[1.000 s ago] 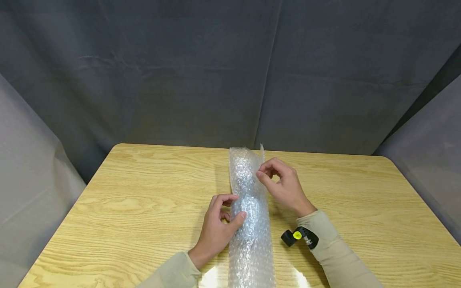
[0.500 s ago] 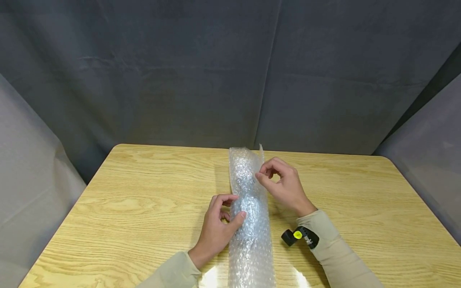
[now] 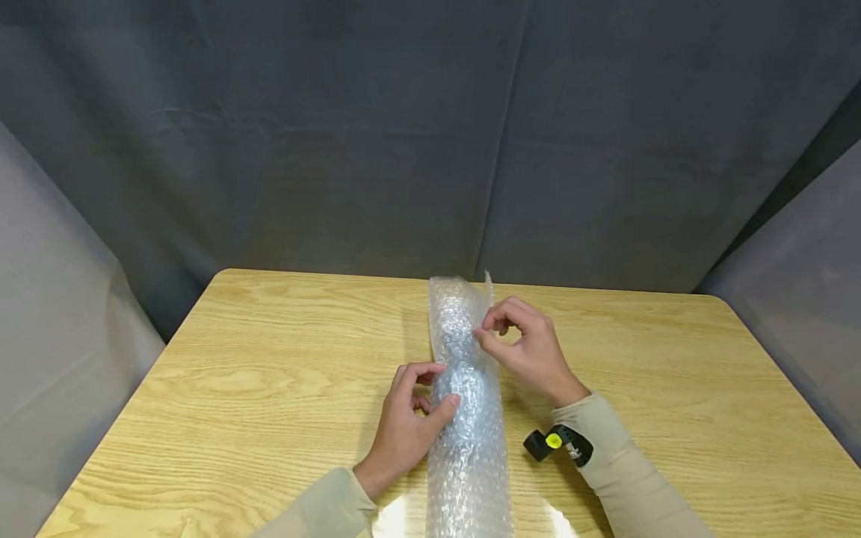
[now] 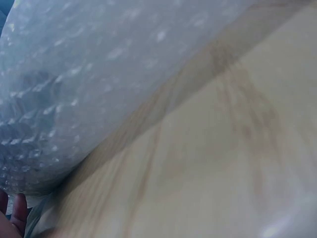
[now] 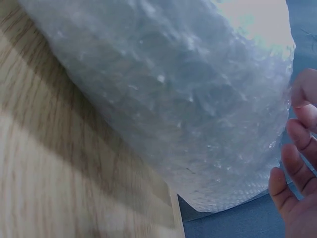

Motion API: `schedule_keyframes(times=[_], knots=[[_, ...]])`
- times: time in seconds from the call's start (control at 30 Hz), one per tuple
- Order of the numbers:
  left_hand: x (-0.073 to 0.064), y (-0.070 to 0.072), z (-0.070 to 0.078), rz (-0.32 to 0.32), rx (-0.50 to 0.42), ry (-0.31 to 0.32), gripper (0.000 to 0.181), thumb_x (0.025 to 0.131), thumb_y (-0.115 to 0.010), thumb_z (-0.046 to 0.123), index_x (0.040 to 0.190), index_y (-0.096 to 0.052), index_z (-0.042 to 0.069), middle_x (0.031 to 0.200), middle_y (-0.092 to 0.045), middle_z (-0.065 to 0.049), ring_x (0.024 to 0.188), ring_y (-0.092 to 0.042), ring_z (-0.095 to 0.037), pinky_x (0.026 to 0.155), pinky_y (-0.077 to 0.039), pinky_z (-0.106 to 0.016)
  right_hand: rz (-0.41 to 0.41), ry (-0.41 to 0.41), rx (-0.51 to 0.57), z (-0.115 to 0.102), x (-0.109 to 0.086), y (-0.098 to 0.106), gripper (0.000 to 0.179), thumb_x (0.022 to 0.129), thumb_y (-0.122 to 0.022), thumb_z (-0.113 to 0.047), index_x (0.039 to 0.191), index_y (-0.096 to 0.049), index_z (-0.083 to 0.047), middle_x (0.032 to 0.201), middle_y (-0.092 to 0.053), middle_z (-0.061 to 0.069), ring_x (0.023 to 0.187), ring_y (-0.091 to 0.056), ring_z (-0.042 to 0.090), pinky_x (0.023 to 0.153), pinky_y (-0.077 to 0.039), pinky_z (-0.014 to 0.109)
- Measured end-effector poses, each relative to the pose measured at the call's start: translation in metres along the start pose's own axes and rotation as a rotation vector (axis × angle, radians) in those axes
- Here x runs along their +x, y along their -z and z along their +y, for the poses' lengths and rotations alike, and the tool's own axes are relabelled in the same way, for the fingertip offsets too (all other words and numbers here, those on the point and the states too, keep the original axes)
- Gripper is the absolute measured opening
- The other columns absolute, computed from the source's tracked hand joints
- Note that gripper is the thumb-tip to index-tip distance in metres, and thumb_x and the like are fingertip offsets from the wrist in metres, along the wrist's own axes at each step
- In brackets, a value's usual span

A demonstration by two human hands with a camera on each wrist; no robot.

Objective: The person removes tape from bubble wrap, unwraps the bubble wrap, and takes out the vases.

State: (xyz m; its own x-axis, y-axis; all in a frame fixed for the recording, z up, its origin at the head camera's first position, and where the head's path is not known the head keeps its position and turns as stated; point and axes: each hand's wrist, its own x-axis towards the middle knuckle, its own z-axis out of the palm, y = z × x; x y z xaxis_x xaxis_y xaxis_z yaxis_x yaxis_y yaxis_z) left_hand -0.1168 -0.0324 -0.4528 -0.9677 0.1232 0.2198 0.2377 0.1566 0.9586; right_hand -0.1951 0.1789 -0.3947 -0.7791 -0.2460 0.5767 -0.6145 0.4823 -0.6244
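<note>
A long roll of clear bubble wrap (image 3: pixel 471 478) lies lengthwise on the wooden table, with a bluish shape showing through its middle. My left hand (image 3: pixel 402 426) holds its left side, thumb on top and index finger at the edge; in the left wrist view only some fingers (image 4: pixel 19 215) show, low at the corner. My right hand (image 3: pixel 531 347) pinches the wrap's right edge between thumb and index finger, farther up the roll. In the right wrist view, the other fingers (image 5: pixel 297 168) of that hand stand loosely apart beside the wrap.
The wooden table (image 3: pixel 269 359) has its far edge just beyond the roll's far end. A dark grey curtain (image 3: pixel 336 149) hangs behind, with paler cloth panels (image 3: pixel 54 336) at both sides. A black strap with a small camera (image 3: pixel 553 441) sits on the right wrist.
My right hand has slid very slightly toward me along the wrap's edge. The left hand and the roll stay in place.
</note>
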Motion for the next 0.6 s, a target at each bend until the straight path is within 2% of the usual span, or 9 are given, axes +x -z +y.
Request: schedule_keyframes(times=[0.23, 0.6], knots=[[-0.0006, 0.0008, -0.0004, 0.005, -0.001, 0.005, 0.041, 0.091, -0.074, 0.024, 0.13, -0.061, 0.019, 0.127, -0.057, -0.002, 0.109, -0.051, -0.014, 0.078, -0.053, -0.021, 0.01, 0.02, -0.007, -0.0044, 0.0013, 0.0013, 0.017, 0.085, -0.081, -0.005, 0.085, -0.068, -0.016, 0.089, -0.067, -0.002, 0.081, -0.057, 0.025, 0.072, -0.045, 0.017], [0.0015, -0.001, -0.0031, 0.0, -0.005, -0.004, 0.04, 0.093, -0.073, 0.026, 0.13, -0.061, 0.02, 0.126, -0.057, -0.003, 0.11, -0.051, -0.015, 0.078, -0.053, -0.022, 0.072, 0.046, -0.038, -0.006, 0.0016, 0.0083, 0.019, 0.083, -0.083, -0.002, 0.084, -0.07, -0.015, 0.088, -0.069, -0.001, 0.08, -0.058, 0.019, 0.074, -0.046, 0.013]])
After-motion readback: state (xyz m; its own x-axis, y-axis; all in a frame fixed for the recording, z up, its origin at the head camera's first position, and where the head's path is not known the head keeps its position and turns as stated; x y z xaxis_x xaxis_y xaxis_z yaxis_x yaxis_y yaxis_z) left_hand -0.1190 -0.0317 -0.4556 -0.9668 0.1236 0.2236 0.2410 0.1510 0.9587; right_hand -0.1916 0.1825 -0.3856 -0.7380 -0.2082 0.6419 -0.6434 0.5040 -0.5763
